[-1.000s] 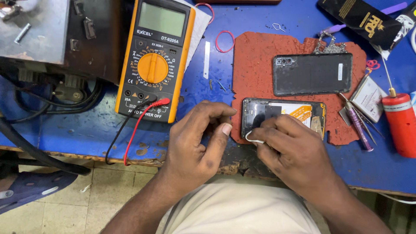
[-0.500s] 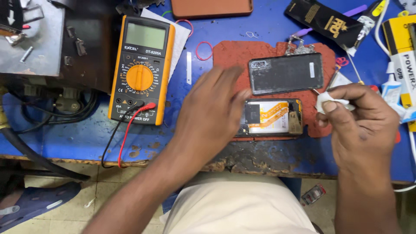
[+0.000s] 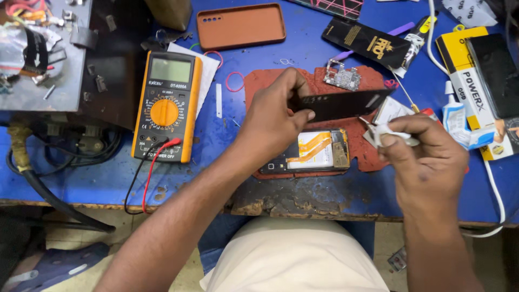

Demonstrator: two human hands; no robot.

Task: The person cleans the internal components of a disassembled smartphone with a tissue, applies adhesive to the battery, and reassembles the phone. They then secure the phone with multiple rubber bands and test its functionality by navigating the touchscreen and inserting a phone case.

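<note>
Left hand (image 3: 273, 121) pinches the dark back cover (image 3: 346, 104) by its left end, thumb under, fingers over, lifting it tilted just above the open phone (image 3: 313, 151). Right hand (image 3: 424, 154) closed around a small white wad (image 3: 386, 134), fingers curled tight on it, near the cover's right end; whether a thin tool sticks out of the wad, cannot tell. Open phone lies flat on the red mat (image 3: 265, 86), orange flex strip showing inside, near the tabletop (image 3: 97, 178) front edge. Small circuit board (image 3: 343, 77) sits on the mat's top edge, behind the cover. Yellow multimeter (image 3: 166, 105) left of the mat, red and black leads plugged at its bottom. Orange phone case (image 3: 240, 25) lies further back. Black packet (image 3: 370, 43) back right. White glue bottle (image 3: 454, 116) and yellow-white box (image 3: 476, 81) right of the right hand. White cable (image 3: 494, 184) runs by the right wrist.
</note>
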